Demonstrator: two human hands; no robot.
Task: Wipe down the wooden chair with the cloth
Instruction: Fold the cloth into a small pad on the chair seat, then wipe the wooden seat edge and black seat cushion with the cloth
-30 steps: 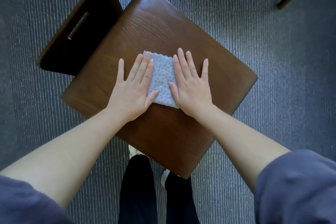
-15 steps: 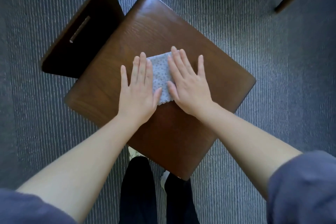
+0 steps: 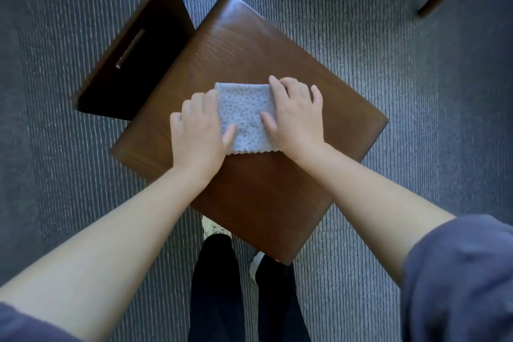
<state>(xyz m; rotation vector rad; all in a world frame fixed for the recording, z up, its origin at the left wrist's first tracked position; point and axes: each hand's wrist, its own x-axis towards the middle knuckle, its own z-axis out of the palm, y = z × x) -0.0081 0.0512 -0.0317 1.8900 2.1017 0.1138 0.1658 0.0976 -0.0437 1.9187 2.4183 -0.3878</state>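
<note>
Ribbed grey carpet [image 3: 416,119] surrounds the wooden chair [image 3: 249,44], on whose seat the pale dotted cloth [image 3: 245,114] lies between the left hand [image 3: 197,133] and right hand [image 3: 298,116], each gripping one side edge with curled fingers, thumb on top.

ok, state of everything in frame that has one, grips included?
cloth: folded, held at both sides.
chair seat: level, carries the cloth near its middle.
left hand grip: fingers curled, thumb on cloth, holds its left side.
right hand grip: fingers curled, thumb on cloth, holds its right side.
</note>
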